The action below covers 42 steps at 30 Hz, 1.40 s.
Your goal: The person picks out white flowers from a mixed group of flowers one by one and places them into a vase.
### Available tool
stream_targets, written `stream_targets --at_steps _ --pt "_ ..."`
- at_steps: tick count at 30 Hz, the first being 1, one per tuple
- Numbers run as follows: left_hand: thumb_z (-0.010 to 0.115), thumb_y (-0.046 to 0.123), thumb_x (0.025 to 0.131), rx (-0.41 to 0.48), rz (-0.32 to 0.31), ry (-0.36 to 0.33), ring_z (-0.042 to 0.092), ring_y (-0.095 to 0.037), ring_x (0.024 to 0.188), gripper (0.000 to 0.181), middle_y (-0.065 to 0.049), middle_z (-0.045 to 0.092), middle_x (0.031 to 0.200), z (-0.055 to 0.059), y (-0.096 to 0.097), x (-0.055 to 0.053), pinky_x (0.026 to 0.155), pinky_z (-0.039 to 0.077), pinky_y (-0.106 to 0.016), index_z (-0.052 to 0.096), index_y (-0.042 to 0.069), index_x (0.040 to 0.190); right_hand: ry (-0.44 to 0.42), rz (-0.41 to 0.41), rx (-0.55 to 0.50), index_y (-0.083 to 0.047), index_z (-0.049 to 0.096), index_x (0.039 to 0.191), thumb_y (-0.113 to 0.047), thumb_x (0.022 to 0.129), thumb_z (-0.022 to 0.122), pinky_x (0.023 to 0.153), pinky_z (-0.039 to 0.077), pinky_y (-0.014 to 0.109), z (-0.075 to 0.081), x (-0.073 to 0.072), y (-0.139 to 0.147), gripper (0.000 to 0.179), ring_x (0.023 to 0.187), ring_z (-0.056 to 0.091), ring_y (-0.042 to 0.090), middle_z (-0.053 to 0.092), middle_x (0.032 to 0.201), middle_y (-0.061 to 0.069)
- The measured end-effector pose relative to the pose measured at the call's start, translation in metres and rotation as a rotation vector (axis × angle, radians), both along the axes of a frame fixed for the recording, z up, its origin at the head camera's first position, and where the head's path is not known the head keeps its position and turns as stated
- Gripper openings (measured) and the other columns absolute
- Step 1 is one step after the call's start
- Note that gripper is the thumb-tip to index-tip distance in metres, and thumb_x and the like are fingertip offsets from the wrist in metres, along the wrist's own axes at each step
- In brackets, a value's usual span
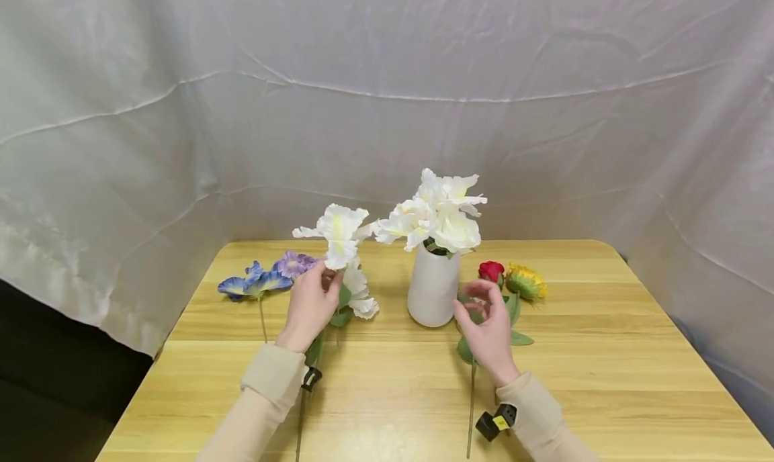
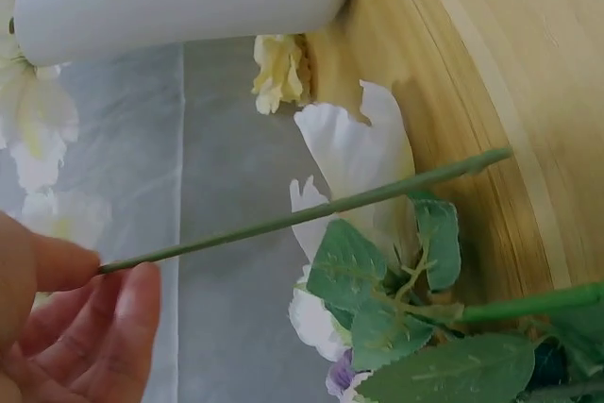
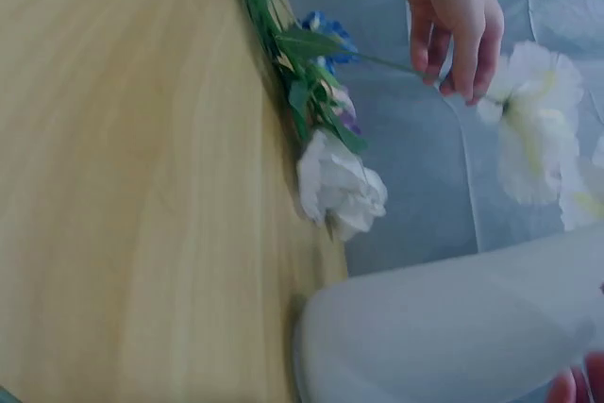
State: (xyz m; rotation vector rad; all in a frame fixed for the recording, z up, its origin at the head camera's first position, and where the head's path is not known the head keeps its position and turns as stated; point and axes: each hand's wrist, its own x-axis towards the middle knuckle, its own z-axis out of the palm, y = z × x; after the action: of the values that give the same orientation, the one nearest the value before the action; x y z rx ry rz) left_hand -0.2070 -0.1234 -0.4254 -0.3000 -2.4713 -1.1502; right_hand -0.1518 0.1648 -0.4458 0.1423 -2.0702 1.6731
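Observation:
With thumb and fingertips, my left hand (image 1: 314,299) pinches the thin green stem (image 2: 283,219) of a white artificial flower (image 1: 340,232) with yellow centre markings. That bloom is held up left of the white vase (image 1: 433,287), and its stem's lower end points free in the left wrist view. Several white flowers (image 1: 444,210) fill the vase's mouth. Beside the vase on its right, my right hand (image 1: 486,324) holds nothing, its fingers loosely bent; whether they touch the vase I cannot tell.
On the table's left lie a blue flower (image 1: 254,282), a purple flower (image 1: 295,264) and a white flower (image 1: 360,291) with green leaves. Right of the vase lie a red rose (image 1: 491,271) and a yellow sunflower (image 1: 526,282). A grey cloth (image 1: 387,140) hangs behind the table.

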Motion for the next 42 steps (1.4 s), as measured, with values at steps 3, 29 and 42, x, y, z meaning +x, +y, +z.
stream_targets --at_steps 3,29,42 --pt "0.066 0.01 0.096 0.058 0.024 0.044 0.071 -0.026 0.076 0.007 -0.014 0.075 0.087 0.002 0.001 0.0 0.065 0.056 -0.036 0.068 0.004 0.099 0.026 -0.035 -0.011 0.008 0.045 0.131 0.007 0.088 0.07 0.095 0.05 0.017 0.004 -0.005 0.002 0.05 0.116 0.051 0.01 0.052 0.124 0.001" --pt "0.063 0.003 0.097 0.527 -0.107 0.325 0.066 0.005 0.077 0.014 -0.027 0.07 0.093 0.039 0.01 0.012 0.068 0.062 -0.02 0.066 -0.01 0.102 -0.141 0.135 0.119 -0.005 0.033 0.152 -0.017 0.086 0.081 0.122 0.035 0.054 0.013 -0.042 0.001 0.082 0.142 0.046 0.036 0.044 0.15 0.017" --pt "0.06 -0.008 0.095 0.603 -0.187 0.482 0.069 0.001 0.077 0.01 -0.031 0.067 0.085 0.047 0.014 0.012 0.066 0.062 -0.02 0.064 -0.017 0.098 -0.076 0.128 0.129 -0.004 0.034 0.151 -0.009 0.085 0.08 0.118 0.04 0.055 0.008 -0.028 -0.004 0.08 0.139 0.046 0.036 0.045 0.149 0.018"
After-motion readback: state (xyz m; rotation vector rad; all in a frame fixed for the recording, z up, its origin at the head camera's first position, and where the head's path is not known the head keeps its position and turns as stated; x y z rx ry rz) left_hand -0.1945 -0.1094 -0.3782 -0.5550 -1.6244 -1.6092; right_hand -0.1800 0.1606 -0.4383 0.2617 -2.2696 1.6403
